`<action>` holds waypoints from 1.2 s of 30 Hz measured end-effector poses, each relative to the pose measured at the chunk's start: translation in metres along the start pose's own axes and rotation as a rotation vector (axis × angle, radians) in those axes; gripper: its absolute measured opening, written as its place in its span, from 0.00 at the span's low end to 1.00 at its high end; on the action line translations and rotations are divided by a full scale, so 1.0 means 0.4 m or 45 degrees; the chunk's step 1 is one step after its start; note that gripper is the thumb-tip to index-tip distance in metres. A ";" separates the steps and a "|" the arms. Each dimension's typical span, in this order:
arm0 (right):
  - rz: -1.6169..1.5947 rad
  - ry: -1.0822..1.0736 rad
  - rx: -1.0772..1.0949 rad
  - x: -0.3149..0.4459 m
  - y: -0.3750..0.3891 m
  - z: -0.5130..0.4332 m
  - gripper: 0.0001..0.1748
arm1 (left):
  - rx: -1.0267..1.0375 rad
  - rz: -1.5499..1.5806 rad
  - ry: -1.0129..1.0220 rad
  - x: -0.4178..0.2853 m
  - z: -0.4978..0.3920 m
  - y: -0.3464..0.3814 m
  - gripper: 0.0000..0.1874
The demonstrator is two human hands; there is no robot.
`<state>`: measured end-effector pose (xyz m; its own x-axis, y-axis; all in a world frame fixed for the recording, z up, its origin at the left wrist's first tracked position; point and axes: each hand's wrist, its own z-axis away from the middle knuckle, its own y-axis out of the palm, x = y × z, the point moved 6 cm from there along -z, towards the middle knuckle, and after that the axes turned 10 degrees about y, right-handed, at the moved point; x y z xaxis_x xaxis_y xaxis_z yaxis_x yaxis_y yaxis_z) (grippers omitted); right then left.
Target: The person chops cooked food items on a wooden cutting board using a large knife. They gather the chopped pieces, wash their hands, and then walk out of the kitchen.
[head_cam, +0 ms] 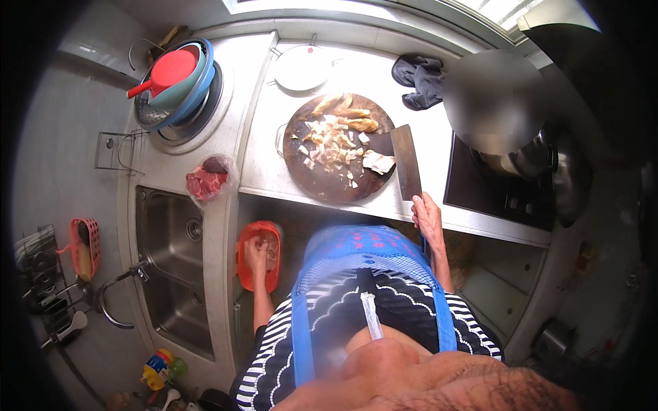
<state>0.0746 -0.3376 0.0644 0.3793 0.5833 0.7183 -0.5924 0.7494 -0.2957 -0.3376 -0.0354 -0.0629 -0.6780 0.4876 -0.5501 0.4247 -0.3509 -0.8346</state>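
My right hand [427, 218] grips the handle of a wide-bladed cleaver [407, 164]. Its blade lies alongside the right rim of a round, dark wooden chopping board [318, 187]. On the board are a heap of small pale chopped pieces [329, 141], several longer yellowish-brown pieces of meat or poultry [354, 113] at the back, and one larger pale, fatty-looking slab [379, 162] at the right. Down to the left, below counter level, my left hand [254, 254] reaches into an orange-red plastic bin [245, 281]. Its fingertips are blurred against the wet-looking contents.
A white round pan or lid [303, 67] and a dark cloth [419, 79] lie behind the board. At right is a black cooktop [483, 198] with pots. Bagged red meat [205, 182], a steel double sink [172, 221] and stacked basins with a red ladle [174, 69] are at left.
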 end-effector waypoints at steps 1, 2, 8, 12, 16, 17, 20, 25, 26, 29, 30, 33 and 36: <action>0.002 0.008 0.011 0.001 0.002 0.000 0.13 | -0.083 0.058 0.096 -0.060 -0.061 -0.009 0.12; -0.002 0.016 0.013 0.000 0.001 0.004 0.13 | -0.084 0.161 0.107 -0.136 -0.126 -0.009 0.12; -0.042 0.005 -0.001 -0.015 0.011 0.020 0.14 | -0.185 0.244 0.609 -0.568 -0.450 0.080 0.20; -0.036 0.027 -0.040 -0.023 0.006 0.040 0.14 | -0.090 -0.139 0.840 -0.731 -0.566 0.173 0.26; -0.084 0.076 -0.077 -0.039 -0.003 0.055 0.14 | 0.017 -0.051 0.811 -0.682 -0.639 0.199 0.16; -0.083 0.074 -0.081 -0.043 -0.004 0.054 0.14 | -0.018 0.015 0.818 -0.647 -0.651 0.197 0.14; -0.104 0.084 -0.124 -0.071 -0.016 0.048 0.15 | 0.221 0.508 0.592 -0.606 -0.650 0.170 0.11; -0.104 0.089 -0.122 -0.062 -0.020 0.048 0.14 | 0.219 0.709 0.390 -0.522 -0.651 0.165 0.11; -0.102 0.085 -0.124 -0.062 -0.021 0.046 0.14 | 0.197 0.726 0.378 -0.519 -0.651 0.164 0.11; -0.090 0.077 -0.136 -0.063 -0.027 0.043 0.14 | 0.138 0.698 0.480 -0.568 -0.657 0.144 0.11; -0.083 0.074 -0.139 -0.059 -0.028 0.043 0.14 | 0.135 0.675 0.526 -0.585 -0.661 0.141 0.10; -0.086 0.072 -0.138 -0.060 -0.029 0.043 0.14 | 0.088 0.449 0.726 -0.641 -0.670 0.137 0.09; -0.076 0.082 -0.135 -0.064 -0.028 0.042 0.14 | 0.108 0.007 0.841 -0.688 -0.663 0.166 0.13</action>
<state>0.0597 -0.3662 0.0599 0.4582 0.5532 0.6957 -0.4902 0.8102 -0.3214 0.0362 0.0189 0.0251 -0.1541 0.8636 -0.4801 0.3599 -0.4035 -0.8412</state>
